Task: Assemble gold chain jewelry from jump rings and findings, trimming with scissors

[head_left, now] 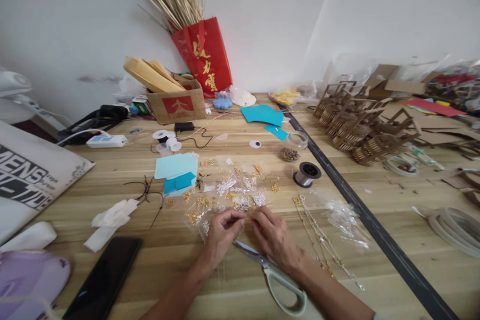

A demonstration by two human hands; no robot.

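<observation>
My left hand [224, 230] and my right hand [273, 232] meet at the fingertips over the front middle of the table. Both are pinched closed, and whatever lies between the fingers is too small to make out. Just beyond them spread small clear bags of gold and silver jewellery findings [242, 203]. Under my right wrist lies a pair of scissors [283, 287] with pale green handles, its blades pointing toward my left hand. Gold and silver chains [318, 235] stretch out to the right of my right hand. A spool of thin wire [307, 175] stands behind those chains.
A black phone [105, 277] lies front left, near white tissue [112, 220]. Blue paper sheets [174, 166] sit behind the bags. A jar of beads [294, 146], small wooden baskets [360, 125] and clear tubing [455, 230] are to the right. A red bag [219, 55] leans at the wall.
</observation>
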